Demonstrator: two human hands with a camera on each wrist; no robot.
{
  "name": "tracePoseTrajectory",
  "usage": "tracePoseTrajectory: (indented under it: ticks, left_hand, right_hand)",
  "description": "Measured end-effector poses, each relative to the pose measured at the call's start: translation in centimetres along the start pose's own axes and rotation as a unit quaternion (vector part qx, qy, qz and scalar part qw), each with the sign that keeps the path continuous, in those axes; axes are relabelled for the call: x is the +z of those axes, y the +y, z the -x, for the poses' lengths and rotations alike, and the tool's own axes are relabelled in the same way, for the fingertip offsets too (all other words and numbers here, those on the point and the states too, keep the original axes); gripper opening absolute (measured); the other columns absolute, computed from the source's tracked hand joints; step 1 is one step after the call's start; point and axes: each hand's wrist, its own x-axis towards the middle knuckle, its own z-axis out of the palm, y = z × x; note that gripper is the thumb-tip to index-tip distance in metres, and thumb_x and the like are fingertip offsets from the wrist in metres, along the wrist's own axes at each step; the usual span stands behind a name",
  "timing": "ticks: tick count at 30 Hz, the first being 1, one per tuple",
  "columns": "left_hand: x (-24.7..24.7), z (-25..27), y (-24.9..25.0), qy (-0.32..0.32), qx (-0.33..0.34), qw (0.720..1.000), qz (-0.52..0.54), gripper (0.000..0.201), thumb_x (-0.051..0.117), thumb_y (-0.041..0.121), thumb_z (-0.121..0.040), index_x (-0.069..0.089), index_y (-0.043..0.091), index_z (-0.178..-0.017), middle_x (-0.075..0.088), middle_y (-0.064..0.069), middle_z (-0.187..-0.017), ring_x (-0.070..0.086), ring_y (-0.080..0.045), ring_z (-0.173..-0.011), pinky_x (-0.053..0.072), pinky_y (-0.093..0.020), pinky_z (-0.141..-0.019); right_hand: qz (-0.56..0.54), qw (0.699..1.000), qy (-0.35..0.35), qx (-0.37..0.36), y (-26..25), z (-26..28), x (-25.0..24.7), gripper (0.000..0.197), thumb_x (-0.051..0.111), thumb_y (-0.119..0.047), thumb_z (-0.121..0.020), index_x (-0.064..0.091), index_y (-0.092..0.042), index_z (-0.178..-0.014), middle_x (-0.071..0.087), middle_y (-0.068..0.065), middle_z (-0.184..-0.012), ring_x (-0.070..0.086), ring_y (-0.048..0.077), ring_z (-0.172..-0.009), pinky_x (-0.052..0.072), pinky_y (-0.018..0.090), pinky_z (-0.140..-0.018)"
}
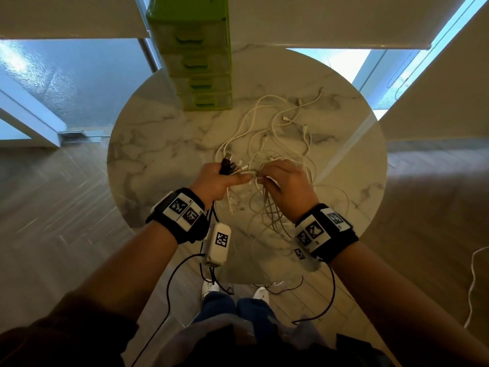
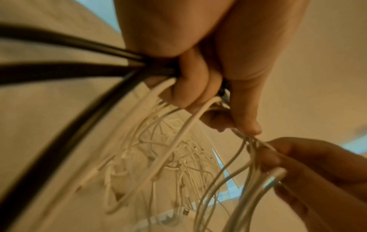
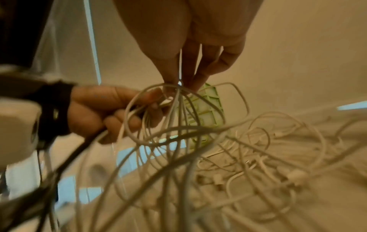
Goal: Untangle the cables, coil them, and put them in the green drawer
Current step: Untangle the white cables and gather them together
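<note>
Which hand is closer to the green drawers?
Left. The left hand grips cable ends almost straight in front of the green drawers; the right hand pinches white cables farther to the side.

**Hidden, cropped, blurred**

Green drawer unit (image 1: 197, 62): top cut off by the head view's upper edge; partly screened by cable loops in the right wrist view. White cables (image 1: 277, 128): strands too tangled to count, blurred in both wrist views. Right hand (image 1: 287, 185): fingertips concealed among the cables. Black cables (image 2: 59, 72): ran off-frame left.
</note>
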Motion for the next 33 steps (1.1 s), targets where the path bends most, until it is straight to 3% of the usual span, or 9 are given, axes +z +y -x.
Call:
tracePoseTrajectory:
  ticks: [4, 8, 13, 17, 22, 26, 29, 31, 33]
  left_hand:
    - [0.3, -0.2, -0.8, 0.017, -0.052, 0.996, 0.065, 0.016, 0.071, 0.026, -0.081, 0.064, 0.012, -0.077, 0.055, 0.005, -0.060, 0.028, -0.003, -0.035, 0.022, -0.016, -0.033]
    - [0.3, -0.8, -0.8, 0.078, -0.060, 0.992, 0.073, 0.026, 0.075, 0.033, -0.077, 0.062, 0.011, -0.070, 0.053, 0.002, -0.061, 0.028, -0.008, -0.038, 0.022, -0.017, -0.035]
    - [1.5, -1.0, -0.7, 0.110, 0.003, 0.994, 0.001, 0.035, 0.076, 0.037, -0.075, 0.059, 0.012, -0.058, 0.049, -0.010, -0.064, 0.030, -0.010, -0.038, 0.025, -0.019, -0.038]
    - [1.2, -1.2, -1.2, 0.144, -0.011, 0.989, 0.009, 0.036, 0.075, 0.037, -0.077, 0.058, 0.010, -0.059, 0.047, -0.007, -0.061, 0.030, -0.010, -0.038, 0.025, -0.018, -0.038]
    - [0.4, -1.4, -1.6, 0.171, -0.026, 0.984, 0.028, 0.032, 0.075, 0.038, -0.077, 0.062, 0.012, -0.062, 0.055, 0.004, -0.057, 0.034, -0.009, -0.039, 0.028, -0.022, -0.044]
    - [1.1, -1.0, -1.6, 0.165, 0.028, 0.986, -0.011, 0.035, 0.074, 0.033, -0.078, 0.058, 0.014, -0.053, 0.046, 0.013, -0.035, 0.037, -0.001, -0.032, 0.032, -0.015, -0.040]
    - [1.3, -0.9, -2.1, 0.176, 0.054, 0.982, -0.030, 0.036, 0.075, 0.033, -0.077, 0.059, 0.015, -0.050, 0.052, 0.007, -0.045, 0.041, 0.000, -0.036, 0.036, -0.010, -0.041]
    - [1.6, -0.8, -2.1, 0.179, 0.056, 0.982, -0.035, 0.034, 0.075, 0.033, -0.077, 0.061, 0.014, -0.053, 0.055, 0.000, -0.051, 0.043, -0.001, -0.036, 0.037, -0.010, -0.041]
    - [2.1, -0.6, -2.0, 0.179, 0.063, 0.981, -0.030, 0.031, 0.075, 0.030, -0.078, 0.063, 0.011, -0.057, 0.058, 0.000, -0.054, 0.047, 0.002, -0.038, 0.037, -0.007, -0.042]
  right_hand:
    - [-0.208, 0.969, 0.013, 0.131, -0.2, 0.3, -0.7, 0.007, 0.067, -0.008, -0.081, 0.068, -0.015, -0.083, 0.061, -0.009, -0.088, 0.054, 0.002, -0.080, 0.042, 0.014, -0.071]
    - [-0.361, 0.904, -0.036, 0.226, -0.9, 0.8, -1.2, 0.012, 0.063, -0.008, -0.079, 0.061, -0.019, -0.075, 0.060, 0.006, -0.078, 0.051, 0.015, -0.071, 0.042, 0.026, -0.067]
    - [-0.127, 0.967, -0.138, 0.171, -0.9, 0.3, -1.0, 0.016, 0.069, -0.023, -0.083, 0.068, -0.010, -0.092, 0.063, 0.000, -0.080, 0.053, 0.008, -0.070, 0.043, 0.021, -0.069]
    - [-0.192, 0.964, -0.106, 0.152, -0.4, 0.3, -1.2, 0.015, 0.062, -0.009, -0.085, 0.072, -0.010, -0.096, 0.063, -0.004, -0.089, 0.057, 0.009, -0.083, 0.041, 0.015, -0.078]
    - [-0.450, 0.854, -0.099, 0.243, -1.1, 1.5, -2.5, 0.011, 0.062, -0.007, -0.075, 0.071, -0.004, -0.069, 0.065, 0.003, -0.087, 0.061, 0.009, -0.089, 0.048, 0.020, -0.083]
    - [-0.155, 0.960, -0.134, 0.193, 0.6, 2.2, -1.7, 0.014, 0.067, -0.027, -0.084, 0.072, -0.015, -0.084, 0.064, 0.000, -0.093, 0.057, 0.012, -0.085, 0.046, 0.034, -0.080]
    - [-0.043, 0.983, -0.059, 0.167, 0.7, 2.4, -1.4, 0.034, 0.055, -0.033, -0.080, 0.066, -0.014, -0.106, 0.057, 0.006, -0.108, 0.056, 0.025, -0.100, 0.048, 0.042, -0.087]
    - [-0.052, 0.990, 0.019, 0.126, -0.5, 1.8, -1.8, 0.028, 0.053, -0.033, -0.082, 0.066, -0.010, -0.090, 0.057, 0.003, -0.088, 0.056, 0.020, -0.082, 0.049, 0.034, -0.074]
    - [-0.021, 0.995, -0.011, 0.093, -2.2, 1.3, -1.7, 0.030, 0.060, -0.039, -0.084, 0.062, -0.010, -0.076, 0.054, 0.000, -0.075, 0.049, 0.013, -0.069, 0.044, 0.027, -0.062]
